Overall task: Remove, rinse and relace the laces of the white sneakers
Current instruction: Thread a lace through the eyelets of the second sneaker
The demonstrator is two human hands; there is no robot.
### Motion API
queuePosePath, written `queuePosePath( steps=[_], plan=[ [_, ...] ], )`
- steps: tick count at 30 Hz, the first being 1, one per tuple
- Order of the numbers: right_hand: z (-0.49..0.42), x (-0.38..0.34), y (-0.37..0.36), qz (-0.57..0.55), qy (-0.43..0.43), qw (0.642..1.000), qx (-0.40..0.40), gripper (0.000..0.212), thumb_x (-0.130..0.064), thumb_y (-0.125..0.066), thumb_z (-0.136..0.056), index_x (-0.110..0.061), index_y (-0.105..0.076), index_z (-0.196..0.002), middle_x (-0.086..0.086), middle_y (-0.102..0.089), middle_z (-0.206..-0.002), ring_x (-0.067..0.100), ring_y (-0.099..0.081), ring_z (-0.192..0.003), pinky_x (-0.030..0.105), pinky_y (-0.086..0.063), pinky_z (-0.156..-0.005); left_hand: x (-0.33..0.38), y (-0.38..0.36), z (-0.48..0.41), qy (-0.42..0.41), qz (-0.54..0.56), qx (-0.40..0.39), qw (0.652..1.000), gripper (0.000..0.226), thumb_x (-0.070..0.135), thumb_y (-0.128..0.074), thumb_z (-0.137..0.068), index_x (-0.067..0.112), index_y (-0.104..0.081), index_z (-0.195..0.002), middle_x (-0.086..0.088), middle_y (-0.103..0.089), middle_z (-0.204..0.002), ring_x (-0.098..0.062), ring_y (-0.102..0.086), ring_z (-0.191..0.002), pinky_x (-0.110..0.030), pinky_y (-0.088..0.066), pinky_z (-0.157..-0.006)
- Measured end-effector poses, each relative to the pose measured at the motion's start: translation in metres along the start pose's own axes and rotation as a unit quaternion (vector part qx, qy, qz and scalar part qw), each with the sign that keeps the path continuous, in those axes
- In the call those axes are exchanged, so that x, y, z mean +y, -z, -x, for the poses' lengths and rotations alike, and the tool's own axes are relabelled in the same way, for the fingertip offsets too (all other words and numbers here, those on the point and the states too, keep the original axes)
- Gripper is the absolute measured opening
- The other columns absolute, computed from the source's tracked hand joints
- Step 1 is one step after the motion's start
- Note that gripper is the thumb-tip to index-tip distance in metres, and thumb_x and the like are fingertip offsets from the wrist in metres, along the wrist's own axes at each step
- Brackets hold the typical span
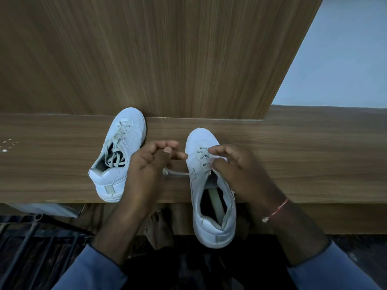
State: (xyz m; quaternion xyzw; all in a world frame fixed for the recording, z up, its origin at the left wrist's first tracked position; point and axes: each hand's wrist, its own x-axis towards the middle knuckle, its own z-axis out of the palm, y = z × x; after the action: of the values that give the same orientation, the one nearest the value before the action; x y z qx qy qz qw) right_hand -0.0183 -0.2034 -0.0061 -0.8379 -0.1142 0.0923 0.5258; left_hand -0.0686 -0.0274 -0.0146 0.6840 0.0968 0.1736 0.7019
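Observation:
Two white sneakers lie on a wooden shelf (293,155). The left sneaker (117,155) is laced with a grey lace (117,147) up its front. The right sneaker (209,185) points away from me, its heel hanging over the shelf's front edge. Its grey lace (178,174) is threaded only through the front eyelets, and one loose end runs out to the left. My left hand (150,162) is between the shoes, fingers curled, pinching that lace. My right hand (234,166) rests on the right sneaker's upper, fingertips pinching the lace at the eyelets.
A tall wooden panel (167,55) rises behind the shelf, with a pale wall (339,59) to its right. Small white crumbs (8,143) lie at the shelf's far left. Below the shelf are a dark floor, a bare foot (157,225) and metal bars (31,237).

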Motion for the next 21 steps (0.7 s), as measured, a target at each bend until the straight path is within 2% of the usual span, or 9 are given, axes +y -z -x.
queuePosePath(
  steps=[2,4,5,7,9,12,15,18,21],
  plan=[
    [0.001,-0.016,-0.003,-0.02,0.005,1.0,-0.011,0.043,-0.046,-0.057,-0.094,-0.008,-0.074,-0.088,0.009,-0.073,-0.084,0.017,-0.068,-0.078,0.026,-0.05,-0.07,0.008,-0.008,0.012,-0.098,-0.072,-0.099,0.988,0.017,0.006,-0.052,-0.093,0.009,-0.068,-0.089,-0.005,-0.072,-0.079,-0.016,-0.067,-0.084,-0.028,-0.049,-0.079],
    [0.0,-0.027,-0.006,-0.048,-0.032,0.995,-0.075,0.068,-0.064,-0.052,-0.088,0.001,-0.07,-0.086,0.022,-0.07,-0.083,0.027,-0.07,-0.076,0.027,-0.054,-0.073,0.007,-0.017,0.021,-0.204,-0.188,-0.195,0.941,0.017,0.006,-0.053,-0.087,0.01,-0.068,-0.083,0.002,-0.07,-0.079,-0.013,-0.065,-0.082,-0.028,-0.05,-0.075],
    [-0.002,-0.028,-0.008,-0.053,-0.048,0.991,-0.112,0.069,-0.066,-0.056,-0.085,0.002,-0.069,-0.087,0.026,-0.069,-0.086,0.034,-0.068,-0.076,0.034,-0.056,-0.075,0.003,-0.02,0.023,-0.252,-0.243,-0.224,0.91,0.016,0.003,-0.054,-0.082,0.012,-0.068,-0.081,0.004,-0.067,-0.079,-0.012,-0.062,-0.079,-0.03,-0.048,-0.071],
    [-0.003,-0.027,-0.009,-0.068,-0.05,0.985,-0.152,0.046,-0.044,-0.067,-0.088,0.002,-0.068,-0.091,0.027,-0.067,-0.084,0.036,-0.061,-0.07,0.04,-0.053,-0.068,-0.004,-0.023,0.021,-0.306,-0.313,-0.243,0.866,0.02,-0.004,-0.059,-0.075,0.014,-0.066,-0.079,0.005,-0.065,-0.078,-0.013,-0.058,-0.075,-0.033,-0.044,-0.068],
    [-0.005,-0.026,-0.007,-0.155,-0.051,0.978,-0.131,0.025,-0.022,-0.065,-0.093,0.004,-0.065,-0.09,0.017,-0.065,-0.08,0.027,-0.057,-0.071,0.032,-0.049,-0.063,-0.007,-0.024,0.021,-0.317,-0.346,-0.239,0.85,0.022,-0.002,-0.059,-0.074,0.015,-0.068,-0.084,0.005,-0.064,-0.08,-0.015,-0.055,-0.075,-0.033,-0.042,-0.069],
    [-0.014,-0.027,0.003,-0.396,-0.115,0.91,-0.054,0.015,-0.017,-0.054,-0.097,-0.007,-0.061,-0.089,0.007,-0.071,-0.077,0.021,-0.067,-0.074,0.032,-0.056,-0.073,-0.009,-0.022,0.021,-0.283,-0.333,-0.184,0.88,0.027,0.009,-0.055,-0.083,0.021,-0.07,-0.102,0.007,-0.07,-0.09,-0.011,-0.06,-0.08,-0.028,-0.048,-0.071],
    [-0.028,-0.012,0.027,-0.493,-0.147,0.856,0.04,0.021,-0.025,-0.045,-0.101,-0.016,-0.057,-0.086,-0.002,-0.066,-0.063,0.016,-0.069,-0.07,0.037,-0.053,-0.081,-0.007,-0.018,0.021,-0.225,-0.272,-0.086,0.932,0.023,0.019,-0.059,-0.091,0.032,-0.065,-0.109,0.009,-0.071,-0.084,-0.005,-0.066,-0.074,-0.025,-0.051,-0.068],
    [-0.034,0.008,0.044,-0.468,-0.179,0.859,0.104,0.031,-0.031,-0.037,-0.105,-0.017,-0.057,-0.085,-0.006,-0.06,-0.056,0.013,-0.06,-0.066,0.032,-0.049,-0.069,-0.003,-0.012,0.017,-0.163,-0.233,-0.023,0.959,0.031,0.014,-0.067,-0.088,0.04,-0.057,-0.101,0.019,-0.068,-0.076,0.004,-0.064,-0.072,-0.01,-0.045,-0.063],
    [-0.036,0.023,0.053,-0.442,-0.193,0.867,0.123,0.03,-0.027,-0.035,-0.106,-0.016,-0.058,-0.089,-0.005,-0.063,-0.061,0.011,-0.061,-0.06,0.027,-0.046,-0.06,-0.004,-0.002,0.007,-0.162,-0.284,0.014,0.945,0.023,0.013,-0.071,-0.082,0.031,-0.065,-0.095,0.022,-0.064,-0.069,0.0,-0.063,-0.075,-0.007,-0.044,-0.063]
  ],
)
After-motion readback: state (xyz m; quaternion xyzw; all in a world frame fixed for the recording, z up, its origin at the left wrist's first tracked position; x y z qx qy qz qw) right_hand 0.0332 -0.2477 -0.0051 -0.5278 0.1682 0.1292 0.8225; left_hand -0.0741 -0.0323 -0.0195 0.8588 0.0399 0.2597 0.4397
